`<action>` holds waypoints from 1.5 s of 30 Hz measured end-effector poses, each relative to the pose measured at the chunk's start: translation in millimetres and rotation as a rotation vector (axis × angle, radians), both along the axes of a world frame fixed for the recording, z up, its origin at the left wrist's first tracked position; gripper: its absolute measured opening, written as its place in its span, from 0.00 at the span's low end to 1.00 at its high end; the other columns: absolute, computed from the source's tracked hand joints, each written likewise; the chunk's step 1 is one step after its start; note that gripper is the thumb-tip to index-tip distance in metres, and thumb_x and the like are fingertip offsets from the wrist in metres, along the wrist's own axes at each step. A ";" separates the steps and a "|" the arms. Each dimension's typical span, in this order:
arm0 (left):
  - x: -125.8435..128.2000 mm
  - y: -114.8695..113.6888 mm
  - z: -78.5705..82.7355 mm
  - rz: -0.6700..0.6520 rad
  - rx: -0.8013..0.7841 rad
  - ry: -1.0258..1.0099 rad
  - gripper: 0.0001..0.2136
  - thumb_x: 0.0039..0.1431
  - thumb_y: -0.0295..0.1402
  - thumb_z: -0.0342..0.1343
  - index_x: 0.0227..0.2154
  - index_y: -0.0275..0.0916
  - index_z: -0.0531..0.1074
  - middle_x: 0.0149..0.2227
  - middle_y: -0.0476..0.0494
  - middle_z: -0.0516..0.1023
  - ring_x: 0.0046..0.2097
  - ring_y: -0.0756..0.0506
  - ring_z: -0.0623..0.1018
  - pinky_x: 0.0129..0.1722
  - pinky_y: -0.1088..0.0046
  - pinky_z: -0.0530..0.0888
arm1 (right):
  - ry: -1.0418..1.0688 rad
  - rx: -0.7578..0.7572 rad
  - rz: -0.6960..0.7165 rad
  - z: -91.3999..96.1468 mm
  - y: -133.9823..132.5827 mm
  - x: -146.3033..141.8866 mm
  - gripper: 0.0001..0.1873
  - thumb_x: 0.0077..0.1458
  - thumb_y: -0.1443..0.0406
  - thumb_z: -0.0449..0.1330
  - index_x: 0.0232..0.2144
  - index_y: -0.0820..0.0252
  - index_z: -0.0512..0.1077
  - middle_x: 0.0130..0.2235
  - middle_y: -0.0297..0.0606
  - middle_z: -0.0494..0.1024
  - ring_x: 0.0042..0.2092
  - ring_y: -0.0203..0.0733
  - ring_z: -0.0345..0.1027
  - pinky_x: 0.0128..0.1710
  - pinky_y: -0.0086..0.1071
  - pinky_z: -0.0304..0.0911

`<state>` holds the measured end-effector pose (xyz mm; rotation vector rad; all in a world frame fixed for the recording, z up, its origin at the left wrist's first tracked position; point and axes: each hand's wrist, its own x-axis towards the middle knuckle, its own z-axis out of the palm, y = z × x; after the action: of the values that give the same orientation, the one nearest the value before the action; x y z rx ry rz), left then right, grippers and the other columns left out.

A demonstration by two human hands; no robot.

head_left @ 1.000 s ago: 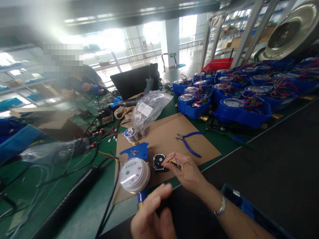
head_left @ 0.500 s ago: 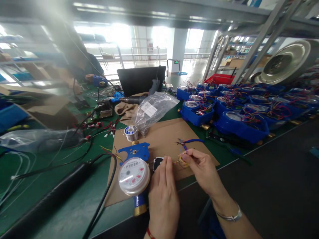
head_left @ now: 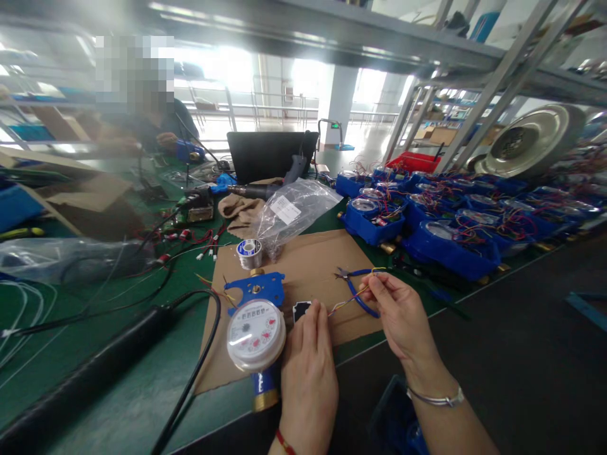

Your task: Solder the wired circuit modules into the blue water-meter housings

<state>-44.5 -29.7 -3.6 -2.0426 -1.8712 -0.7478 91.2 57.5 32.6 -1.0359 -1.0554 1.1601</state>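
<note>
My left hand (head_left: 308, 373) rests on a small black module (head_left: 300, 309) lying on a brown cardboard sheet (head_left: 308, 262), pinning it down beside a water meter (head_left: 256, 333) with a white dial and blue body. My right hand (head_left: 401, 313) pinches a bundle of thin coloured wires (head_left: 348, 299) that run from the module, stretched out to the right. Blue-handled pliers (head_left: 356, 285) lie on the cardboard just beyond my right fingers. A blue plastic bracket (head_left: 256, 287) sits behind the meter.
A solder spool (head_left: 249, 253) and a clear plastic bag (head_left: 291, 212) lie at the cardboard's far edge. Several blue meter housings (head_left: 450, 243) with wiring fill the right of the green bench. A thick black cable (head_left: 109, 366) crosses the left. Another person (head_left: 156, 136) works at the far left.
My left hand came up from below the table edge and settled on the black module. My right hand pulled the wires away to the right, drawing them out straighter.
</note>
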 end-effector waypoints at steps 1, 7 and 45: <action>0.3 0.1 -0.3 0.003 0.003 0.003 0.28 0.53 0.12 0.47 0.58 0.28 0.65 0.56 0.34 0.72 0.51 0.37 0.74 0.47 0.59 0.80 | 0.023 -0.004 -0.009 1.2 0.6 0.7 0.17 0.45 0.52 0.72 0.28 0.60 0.78 0.29 0.33 0.77 0.28 0.32 0.67 0.31 0.24 0.66; 1.3 1.0 -0.3 0.006 0.011 0.021 0.28 0.52 0.12 0.48 0.58 0.27 0.65 0.55 0.33 0.73 0.50 0.37 0.74 0.47 0.58 0.80 | 0.147 0.006 -0.079 -1.0 2.7 -0.7 0.19 0.41 0.51 0.74 0.27 0.59 0.78 0.29 0.32 0.78 0.29 0.30 0.68 0.31 0.22 0.66; 24.1 26.5 58.3 -0.231 -0.402 -0.895 0.12 0.68 0.40 0.43 0.47 0.44 0.66 0.22 0.55 0.67 0.24 0.51 0.67 0.26 0.74 0.57 | -0.061 0.140 0.018 -7.2 -12.0 7.9 0.16 0.60 0.55 0.61 0.25 0.59 0.71 0.29 0.32 0.68 0.33 0.39 0.64 0.34 0.31 0.60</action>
<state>-20.4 -3.1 54.8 -2.4261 -2.3903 -1.6825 99.1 45.5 25.4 -0.9584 -1.1792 1.0595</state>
